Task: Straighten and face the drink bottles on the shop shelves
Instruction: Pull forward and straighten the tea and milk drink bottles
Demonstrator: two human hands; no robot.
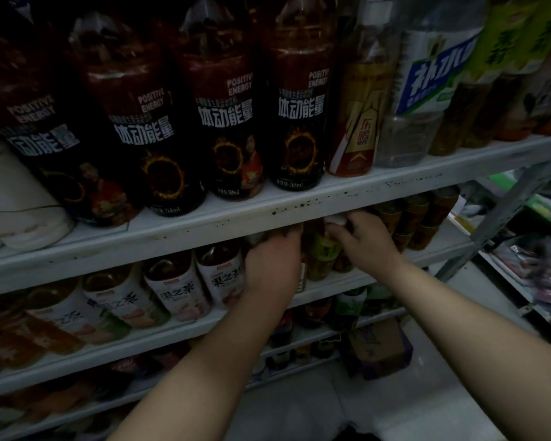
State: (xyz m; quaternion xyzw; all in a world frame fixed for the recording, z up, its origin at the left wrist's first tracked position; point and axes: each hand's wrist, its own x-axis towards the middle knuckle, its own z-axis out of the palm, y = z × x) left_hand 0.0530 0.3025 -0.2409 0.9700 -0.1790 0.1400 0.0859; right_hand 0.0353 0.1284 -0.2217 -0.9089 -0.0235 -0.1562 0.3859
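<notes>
The upper shelf's front edge [268, 211] sits low over the second tier, leaving only a shallow slot above the bottle tops. The left hand [272, 259], gripping a dark bottle [256, 240], and the right hand [363, 240], gripping what seems to be the green-labelled bottle [322, 253], fill that slot. To the left, white-labelled tea bottles [172, 288] stand packed without gaps. To the right, stacked cans [420, 218] close it off. A diagonal brace [516, 202] bars the far right end. Near, the floor [299, 409] lies open, save a cardboard box [379, 348].
</notes>
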